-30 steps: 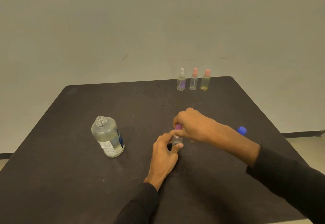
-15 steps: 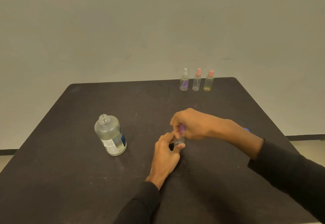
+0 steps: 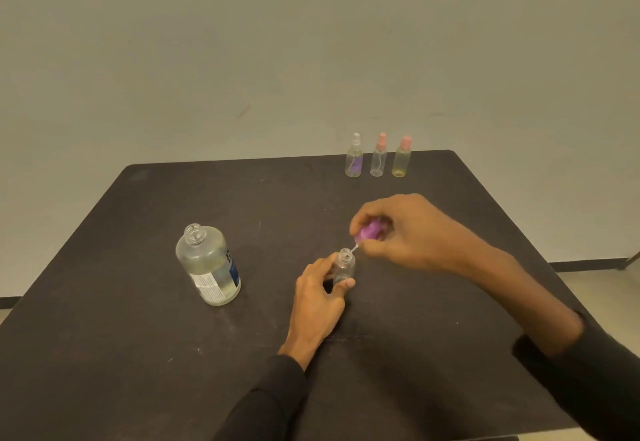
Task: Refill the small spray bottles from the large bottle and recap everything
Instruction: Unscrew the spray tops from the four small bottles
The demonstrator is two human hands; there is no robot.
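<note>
A small clear spray bottle (image 3: pixel 345 265) stands upright and uncapped near the table's middle, and my left hand (image 3: pixel 320 293) grips its body between thumb and fingers. Just above and to its right, my right hand (image 3: pixel 398 233) holds the purple spray cap (image 3: pixel 370 233), lifted off the neck; its thin tube still points into the bottle's mouth. The large clear bottle (image 3: pixel 209 264) stands open to the left, part full, label facing right. Its blue cap is hidden behind my right arm.
Three capped small spray bottles stand in a row at the table's far edge: a white-topped one (image 3: pixel 354 161), a pink-topped clear one (image 3: pixel 379 160) and a pink-topped yellowish one (image 3: pixel 402 158). The dark table (image 3: pixel 138 336) ends near the wall behind them.
My right hand has lifted the purple spray cap off the small bottle, up and to the right. The left hand keeps its hold on the bottle.
</note>
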